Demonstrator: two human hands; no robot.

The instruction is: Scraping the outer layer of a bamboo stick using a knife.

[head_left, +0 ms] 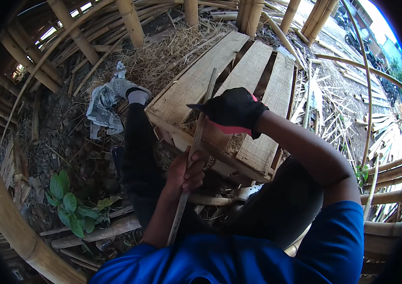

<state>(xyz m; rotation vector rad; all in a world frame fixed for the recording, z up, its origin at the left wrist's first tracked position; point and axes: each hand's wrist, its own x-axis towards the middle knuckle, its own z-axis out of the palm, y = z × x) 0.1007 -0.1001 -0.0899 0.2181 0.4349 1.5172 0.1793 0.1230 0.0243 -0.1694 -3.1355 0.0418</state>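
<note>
Left hand (189,173), bare, fingers wrapped around a thin bamboo strip (196,142). Gloved right hand (234,110), fingers clenched on a knife (196,107) against the strip, above a wooden pallet (258,71).

I see no packages, labels, signs or screens anywhere here. The nearest thing is a crumpled sheet of grey-and-white printed paper (102,108) lying on the dirt, just beside my shoe (127,87), left of the wooden pallet (239,80).

Thin split bamboo strip (196,146) lies across weathered wooden slat pallet (253,71); crumpled grey newspaper (102,106) to its left; green leafy plant (68,206) nearer.
</note>
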